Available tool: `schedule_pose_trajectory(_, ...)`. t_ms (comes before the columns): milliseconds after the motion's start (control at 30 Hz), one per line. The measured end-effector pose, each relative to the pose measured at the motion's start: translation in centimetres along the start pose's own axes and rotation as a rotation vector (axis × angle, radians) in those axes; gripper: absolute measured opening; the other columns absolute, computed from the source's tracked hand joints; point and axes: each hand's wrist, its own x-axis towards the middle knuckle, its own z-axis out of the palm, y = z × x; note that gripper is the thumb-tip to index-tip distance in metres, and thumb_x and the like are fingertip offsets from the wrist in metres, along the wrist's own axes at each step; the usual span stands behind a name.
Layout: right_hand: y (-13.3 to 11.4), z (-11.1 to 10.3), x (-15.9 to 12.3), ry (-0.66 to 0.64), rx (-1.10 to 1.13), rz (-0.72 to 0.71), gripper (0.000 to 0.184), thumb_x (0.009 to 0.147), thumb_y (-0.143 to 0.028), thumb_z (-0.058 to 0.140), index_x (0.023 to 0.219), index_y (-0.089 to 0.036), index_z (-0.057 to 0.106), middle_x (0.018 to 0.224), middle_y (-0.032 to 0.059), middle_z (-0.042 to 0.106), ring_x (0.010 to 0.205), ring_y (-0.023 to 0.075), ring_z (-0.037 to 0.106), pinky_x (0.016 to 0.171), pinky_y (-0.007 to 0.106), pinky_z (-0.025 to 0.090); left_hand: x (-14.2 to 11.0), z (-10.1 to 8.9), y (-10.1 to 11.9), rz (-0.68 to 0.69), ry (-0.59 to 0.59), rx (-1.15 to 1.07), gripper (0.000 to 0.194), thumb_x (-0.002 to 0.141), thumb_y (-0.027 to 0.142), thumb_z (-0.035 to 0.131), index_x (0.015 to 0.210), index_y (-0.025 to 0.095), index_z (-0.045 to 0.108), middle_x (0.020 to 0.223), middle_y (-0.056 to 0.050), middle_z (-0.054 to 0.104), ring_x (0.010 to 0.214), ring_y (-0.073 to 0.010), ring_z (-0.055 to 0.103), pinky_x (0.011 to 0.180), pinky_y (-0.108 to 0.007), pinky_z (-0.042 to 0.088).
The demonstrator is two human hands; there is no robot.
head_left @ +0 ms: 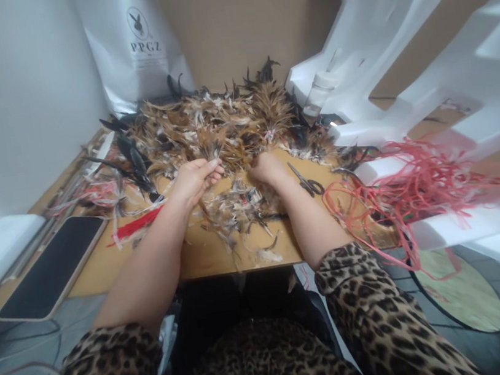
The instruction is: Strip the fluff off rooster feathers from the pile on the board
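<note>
A large heap of brown, white and black feathers [230,112] covers the back of the table. My left hand [197,177] is closed in a pinch around a small bunch of brown feathers [211,146], whose tips point up and away from me. At the heap's front edge, my right hand [268,168] is curled closed with its back towards me. Its fingertips are hidden, and I cannot make out what is in them. Loose short feathers [239,211] lie between my forearms. Black-handled scissors [307,180] rest just right of my right hand.
A dark phone [52,268] lies at the left edge, near a red strip bundle [138,223] and long black feathers [134,160]. Tangled pink ties [417,182] spread over white foam pieces [433,99] on the right. A white printed bag [132,49] stands behind the heap.
</note>
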Motion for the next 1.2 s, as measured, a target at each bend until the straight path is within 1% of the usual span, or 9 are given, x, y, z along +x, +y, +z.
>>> schedule_pose_trajectory(100, 0.7, -1.1, -0.1, -0.056, 0.266, 0.014, 0.014, 0.066, -0.025, 0.061, 0.06, -0.013, 0.063, 0.052, 0.0061, 0.061, 0.054, 0.0171, 0.059, 0.057, 0.027, 0.046, 0.0, 0.0, -0.1, 0.005, -0.011, -0.03, 0.017, 0.069, 0.021, 0.07, 0.078, 0.007, 0.066, 0.068, -0.006, 0.067, 0.049, -0.003, 0.054, 0.047, -0.012, 0.042)
schedule_pose_trajectory(200, 1.1, -1.7, 0.0, -0.11, 0.656, 0.076, 0.008, 0.064, -0.017, 0.059, 0.057, -0.013, 0.059, 0.043, -0.0006, 0.054, 0.038, 0.0086, 0.047, 0.041, 0.02, 0.039, 0.1, 0.0, -0.2, 0.001, -0.025, -0.06, 0.017, 0.07, 0.021, 0.07, 0.079, 0.007, 0.067, 0.067, -0.006, 0.066, 0.049, -0.0031, 0.055, 0.047, -0.012, 0.042)
schedule_pose_trajectory(333, 1.1, -1.7, 0.4, -0.123, 1.152, 0.09, 0.007, 0.064, -0.01, 0.062, 0.065, -0.014, 0.056, 0.05, -0.0022, 0.06, 0.046, 0.0067, 0.055, 0.044, 0.015, 0.043, 0.1, 0.0, 0.0, -0.016, -0.013, -0.081, 0.017, 0.069, 0.021, 0.071, 0.077, 0.007, 0.066, 0.066, -0.006, 0.066, 0.049, -0.0027, 0.054, 0.047, -0.011, 0.042)
schedule_pose_trajectory(433, 0.8, -1.8, 0.4, -0.144, 1.358, 0.07, 0.007, 0.07, -0.011, 0.062, 0.074, -0.015, 0.058, 0.061, -0.0014, 0.065, 0.056, 0.0064, 0.061, 0.053, 0.015, 0.05, 0.1, 0.0, 0.1, -0.028, 0.004, -0.103, 0.017, 0.068, 0.021, 0.072, 0.075, 0.007, 0.065, 0.066, -0.006, 0.066, 0.048, -0.0024, 0.054, 0.046, -0.01, 0.042)
schedule_pose_trajectory(600, 0.1, -1.8, -0.1, -0.246, 1.408, 0.033, 0.006, 0.08, -0.018, 0.058, 0.084, -0.016, 0.061, 0.074, 0.0005, 0.068, 0.067, 0.006, 0.064, 0.06, 0.014, 0.051, 0.1, 0.1, 0.1, -0.062, -0.014, -0.107, 0.016, 0.07, 0.019, 0.071, 0.079, 0.007, 0.065, 0.066, -0.006, 0.066, 0.048, -0.0029, 0.055, 0.046, -0.01, 0.043)
schedule_pose_trajectory(767, -0.9, -0.8, -0.5, -0.252, 1.392, 0.016, 0.004, 0.077, -0.017, 0.061, 0.08, -0.015, 0.061, 0.066, -0.0017, 0.065, 0.055, 0.0041, 0.059, 0.048, 0.011, 0.045, 0.1, 0.0, 0.0, -0.089, -0.027, -0.122, 0.015, 0.071, 0.018, 0.07, 0.08, 0.007, 0.066, 0.072, -0.008, 0.069, 0.052, -0.0041, 0.058, 0.047, -0.011, 0.044)
schedule_pose_trajectory(967, -1.8, -0.4, -1.4, -0.325, 1.464, 0.017, 0.01, 0.075, -0.012, 0.062, 0.084, -0.014, 0.06, 0.074, 0.0016, 0.069, 0.071, 0.0081, 0.065, 0.067, 0.017, 0.053, 0.0, 0.0, 0.0, -0.107, -0.036, -0.132, 0.011, 0.072, 0.016, 0.068, 0.078, 0.007, 0.066, 0.078, -0.01, 0.07, 0.056, -0.0054, 0.061, 0.05, -0.012, 0.046)
schedule_pose_trajectory(1067, -2.0, -0.1, -1.7, -0.331, 1.475, -0.03, 0.009, 0.076, -0.015, 0.062, 0.085, -0.013, 0.061, 0.075, 0.0026, 0.069, 0.071, 0.0086, 0.065, 0.066, 0.018, 0.054, 0.0, 0.0, -0.1, -0.128, -0.066, -0.144, 0.01, 0.072, 0.014, 0.068, 0.078, 0.006, 0.067, 0.077, -0.01, 0.07, 0.057, -0.0069, 0.063, 0.05, -0.012, 0.047)
schedule_pose_trajectory(1200, -2.3, 0.3, -1.8, -0.337, 1.472, -0.115, 0.018, 0.07, -0.018, 0.07, 0.085, -0.012, 0.063, 0.073, 0.0034, 0.069, 0.068, 0.01, 0.066, 0.065, 0.018, 0.055, -0.1, 0.0, 0.0, -0.167, -0.126, -0.18, 0.007, 0.075, 0.01, 0.064, 0.079, 0.005, 0.067, 0.075, -0.01, 0.069, 0.057, -0.0076, 0.063, 0.049, -0.012, 0.048)
